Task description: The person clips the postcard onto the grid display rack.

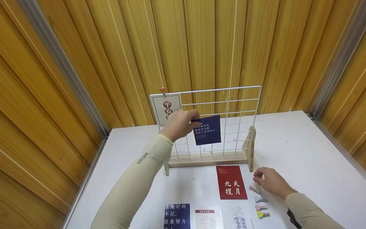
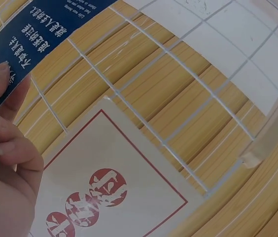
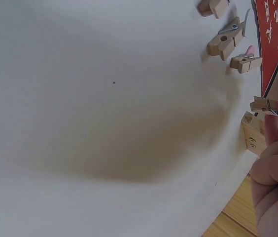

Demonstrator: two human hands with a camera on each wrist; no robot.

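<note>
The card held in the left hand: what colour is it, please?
The card is dark blue with white writing; the head view shows it best.

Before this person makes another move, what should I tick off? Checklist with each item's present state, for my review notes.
1. Card secured: the left hand has the navy card in its grip. Ok.
2. Clip secured: the right hand has a wooden clothespin in its grip. Ok.
3. Clip at the navy card: no, it is low, near the table. Not ok.
4. Navy card touching the wire grid: cannot tell.
5. White card fastened by the orange clip: appears ok.
6. Spare clothespins beside the red card: ok.
</note>
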